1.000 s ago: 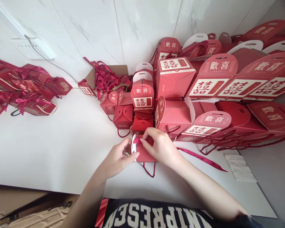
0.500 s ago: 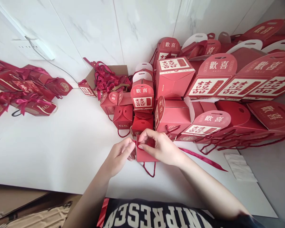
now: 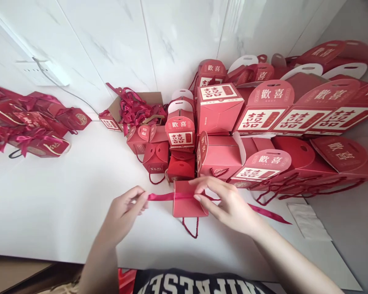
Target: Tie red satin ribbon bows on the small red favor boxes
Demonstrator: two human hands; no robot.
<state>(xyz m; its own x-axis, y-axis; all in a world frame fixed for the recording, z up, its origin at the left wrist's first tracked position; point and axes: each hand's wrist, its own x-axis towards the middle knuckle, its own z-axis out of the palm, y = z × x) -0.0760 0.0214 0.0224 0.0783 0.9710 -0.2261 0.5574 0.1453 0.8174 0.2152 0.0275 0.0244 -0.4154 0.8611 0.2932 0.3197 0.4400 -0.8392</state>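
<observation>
A small red gift box (image 3: 187,206) with a red cord handle lies on the white table (image 3: 64,204) in front of me. A dark red ribbon (image 3: 165,196) runs across its top. My left hand (image 3: 124,212) pinches the ribbon's left end, pulled out to the left of the box. My right hand (image 3: 230,204) pinches the ribbon at the box's right upper edge, and the ribbon's tail (image 3: 268,213) trails off to the right on the table.
Many red paper gift boxes (image 3: 221,108) are piled against the marble wall at the back right. A cardboard box of ribbons (image 3: 135,106) stands at the back centre. Ribbon-tied red bags (image 3: 33,126) lie at the left. A white tissue (image 3: 308,222) lies at the right.
My left hand has drawn the ribbon's end out to the left, away from the box. The right hand has shifted right to the box's edge. The view has tilted down a little.
</observation>
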